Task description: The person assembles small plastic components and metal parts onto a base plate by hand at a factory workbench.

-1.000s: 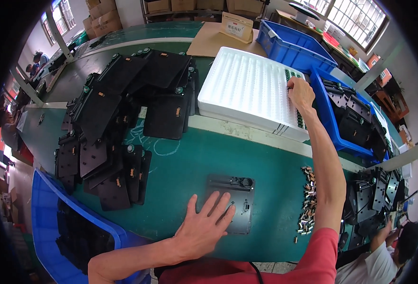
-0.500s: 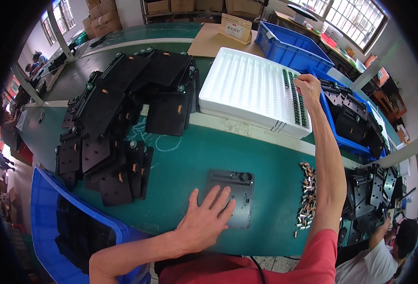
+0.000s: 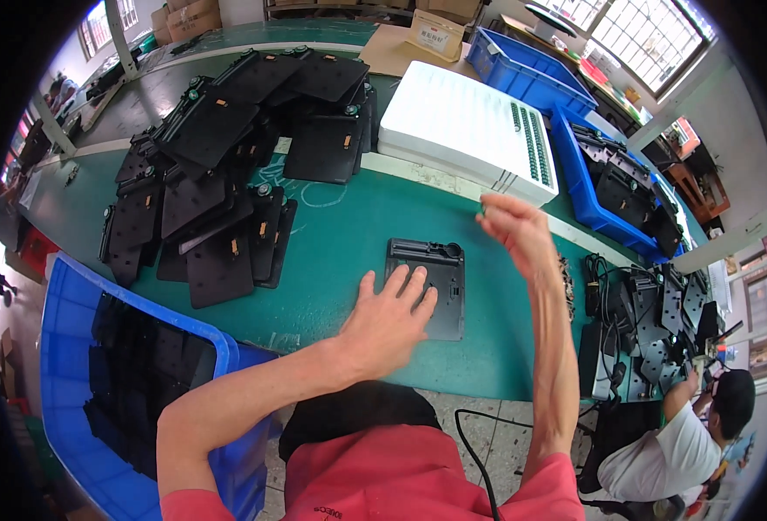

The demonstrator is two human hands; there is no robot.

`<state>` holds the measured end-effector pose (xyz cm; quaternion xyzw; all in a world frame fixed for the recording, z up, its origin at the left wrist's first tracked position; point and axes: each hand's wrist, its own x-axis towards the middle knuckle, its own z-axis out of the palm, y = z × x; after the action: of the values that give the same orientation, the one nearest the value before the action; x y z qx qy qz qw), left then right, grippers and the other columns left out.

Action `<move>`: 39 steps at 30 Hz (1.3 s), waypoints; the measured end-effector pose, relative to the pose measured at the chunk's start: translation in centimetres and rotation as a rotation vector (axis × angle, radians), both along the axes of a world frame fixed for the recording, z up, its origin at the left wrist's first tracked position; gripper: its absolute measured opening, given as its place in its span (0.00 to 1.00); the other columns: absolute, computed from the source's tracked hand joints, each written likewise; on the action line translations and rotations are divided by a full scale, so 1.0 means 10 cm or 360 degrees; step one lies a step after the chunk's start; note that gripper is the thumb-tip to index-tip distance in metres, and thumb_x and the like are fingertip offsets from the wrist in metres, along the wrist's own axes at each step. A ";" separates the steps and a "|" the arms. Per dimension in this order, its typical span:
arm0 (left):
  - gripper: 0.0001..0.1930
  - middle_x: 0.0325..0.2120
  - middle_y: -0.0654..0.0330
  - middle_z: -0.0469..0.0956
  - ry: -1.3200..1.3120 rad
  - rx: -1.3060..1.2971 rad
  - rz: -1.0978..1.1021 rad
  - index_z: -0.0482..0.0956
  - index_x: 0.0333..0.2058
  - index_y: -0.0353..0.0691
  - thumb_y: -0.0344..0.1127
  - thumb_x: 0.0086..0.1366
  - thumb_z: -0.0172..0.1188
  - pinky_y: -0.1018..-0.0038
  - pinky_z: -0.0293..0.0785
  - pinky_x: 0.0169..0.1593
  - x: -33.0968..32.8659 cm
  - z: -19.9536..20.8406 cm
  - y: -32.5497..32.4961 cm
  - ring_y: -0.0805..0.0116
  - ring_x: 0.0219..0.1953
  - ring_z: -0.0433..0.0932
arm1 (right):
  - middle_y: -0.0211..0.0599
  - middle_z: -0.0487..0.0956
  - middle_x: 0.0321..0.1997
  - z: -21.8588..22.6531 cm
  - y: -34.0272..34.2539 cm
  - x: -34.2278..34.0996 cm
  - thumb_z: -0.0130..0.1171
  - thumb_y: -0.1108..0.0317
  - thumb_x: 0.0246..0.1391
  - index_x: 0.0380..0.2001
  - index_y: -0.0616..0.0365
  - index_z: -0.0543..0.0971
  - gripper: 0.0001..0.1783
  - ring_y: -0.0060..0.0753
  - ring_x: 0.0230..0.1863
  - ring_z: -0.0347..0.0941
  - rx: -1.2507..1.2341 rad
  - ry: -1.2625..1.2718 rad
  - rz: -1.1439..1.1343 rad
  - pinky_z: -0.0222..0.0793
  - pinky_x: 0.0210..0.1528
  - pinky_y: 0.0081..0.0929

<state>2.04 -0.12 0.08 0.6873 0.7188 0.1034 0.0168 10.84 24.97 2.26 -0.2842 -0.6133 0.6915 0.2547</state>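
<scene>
A flat black plastic panel (image 3: 447,302) with a round recess near its far edge lies on the green table in front of me. My left hand (image 3: 388,317) rests on its left side, fingers spread. Over the table, right of the panel, my right hand (image 3: 520,236) is in a pinch. A bit of a small green part (image 3: 481,209) shows at its fingertips; the rest is hidden. Beyond that hand stands a white foam tray (image 3: 435,108), with rows of small green parts (image 3: 535,148) along its right side.
Stacked black panels (image 3: 218,130) cover the table's left. A blue bin (image 3: 227,347) with black pieces stands lower left. Blue crates (image 3: 566,156) sit at the right. Small metal parts (image 3: 566,286) lie partly behind my right forearm. A person (image 3: 670,443) works at lower right.
My right hand has come away from the green parts in the white tray, back toward me and the panel. My left hand stays on the panel. The whole view has shifted.
</scene>
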 end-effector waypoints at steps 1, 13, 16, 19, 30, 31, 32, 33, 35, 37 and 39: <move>0.31 0.64 0.44 0.58 0.0004 -0.0026 0.0002 0.66 0.59 0.36 0.42 0.61 0.63 0.41 0.62 0.58 0.00 0.00 -0.01 0.46 0.64 0.59 | 0.42 0.81 0.41 -0.05 -0.09 0.08 0.61 0.79 0.54 0.46 0.70 0.79 0.15 0.32 0.41 0.80 -0.0025 -0.0043 0.0078 0.78 0.44 0.22; 0.30 0.64 0.45 0.58 -0.0002 -0.0037 0.0023 0.66 0.60 0.36 0.42 0.62 0.62 0.41 0.62 0.59 0.02 0.01 -0.01 0.46 0.65 0.58 | 0.34 0.80 0.38 -0.20 -0.67 0.21 0.60 0.78 0.55 0.47 0.65 0.80 0.15 0.25 0.39 0.78 0.0374 -0.0046 0.0043 0.77 0.45 0.22; 0.30 0.64 0.45 0.58 0.0022 -0.0053 0.0020 0.66 0.60 0.36 0.42 0.62 0.62 0.40 0.62 0.59 0.03 0.02 0.00 0.46 0.65 0.58 | 0.34 0.78 0.36 -0.18 -0.68 0.17 0.62 0.77 0.52 0.42 0.64 0.82 0.13 0.25 0.35 0.75 0.0540 -0.0105 -0.0036 0.76 0.40 0.24; 0.31 0.64 0.44 0.58 0.0015 -0.0053 0.0011 0.66 0.60 0.36 0.42 0.62 0.62 0.40 0.62 0.59 0.02 0.01 -0.01 0.46 0.65 0.58 | 0.35 0.79 0.35 -0.20 -0.67 0.15 0.64 0.75 0.49 0.40 0.64 0.82 0.13 0.23 0.32 0.74 0.0699 -0.0178 -0.0079 0.72 0.35 0.23; 0.31 0.64 0.44 0.58 0.0031 -0.0051 0.0006 0.65 0.60 0.36 0.43 0.62 0.62 0.41 0.62 0.58 0.02 0.01 -0.01 0.47 0.65 0.58 | 0.34 0.80 0.31 -0.28 -0.74 0.05 0.70 0.72 0.42 0.34 0.63 0.82 0.13 0.23 0.26 0.69 0.0919 -0.0367 -0.0258 0.69 0.31 0.24; 0.31 0.64 0.44 0.58 0.0031 -0.0039 0.0004 0.65 0.60 0.36 0.43 0.62 0.62 0.41 0.62 0.58 0.02 0.01 -0.01 0.47 0.64 0.58 | 0.34 0.80 0.31 -0.29 -0.74 0.05 0.70 0.72 0.42 0.34 0.63 0.82 0.13 0.23 0.26 0.69 0.0917 -0.0369 -0.0257 0.69 0.31 0.24; 0.31 0.64 0.44 0.58 0.0030 -0.0041 0.0004 0.65 0.60 0.36 0.43 0.62 0.62 0.41 0.62 0.58 0.02 0.01 -0.02 0.47 0.64 0.58 | 0.35 0.79 0.31 -0.31 -0.74 0.06 0.70 0.71 0.41 0.33 0.62 0.82 0.13 0.25 0.26 0.69 0.1019 -0.0386 -0.0276 0.69 0.31 0.26; 0.31 0.64 0.44 0.58 0.0034 -0.0037 0.0007 0.65 0.60 0.36 0.43 0.62 0.63 0.41 0.62 0.58 0.02 0.01 -0.02 0.47 0.64 0.58 | 0.35 0.79 0.31 -0.32 -0.74 0.06 0.71 0.71 0.41 0.33 0.62 0.82 0.13 0.26 0.26 0.68 0.1121 -0.0403 -0.0295 0.69 0.31 0.27; 0.31 0.64 0.44 0.58 0.0037 -0.0036 0.0008 0.65 0.60 0.36 0.43 0.61 0.63 0.41 0.62 0.58 0.02 0.00 -0.02 0.47 0.64 0.58 | 0.35 0.78 0.31 -0.34 -0.75 0.05 0.71 0.70 0.40 0.32 0.62 0.82 0.14 0.27 0.26 0.68 0.1150 -0.0388 -0.0316 0.69 0.31 0.28; 0.32 0.64 0.44 0.59 0.0043 -0.0011 0.0008 0.65 0.60 0.36 0.43 0.61 0.63 0.41 0.63 0.58 0.02 -0.01 -0.01 0.47 0.64 0.59 | 0.35 0.77 0.31 -0.35 -0.76 0.05 0.72 0.70 0.40 0.32 0.62 0.82 0.14 0.28 0.26 0.68 0.1181 -0.0377 -0.0343 0.69 0.31 0.29; 0.32 0.63 0.44 0.59 0.0044 -0.0014 0.0004 0.66 0.60 0.36 0.43 0.61 0.63 0.41 0.63 0.58 0.02 0.00 -0.01 0.47 0.64 0.59 | 0.33 0.79 0.32 -0.37 -0.75 0.04 0.72 0.72 0.40 0.34 0.64 0.82 0.15 0.21 0.26 0.67 0.1185 -0.0384 -0.0373 0.67 0.28 0.24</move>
<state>2.23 -0.25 0.04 0.6876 0.7203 0.0909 0.0098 11.19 17.47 -1.48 -0.3196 -0.8107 0.3502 0.3434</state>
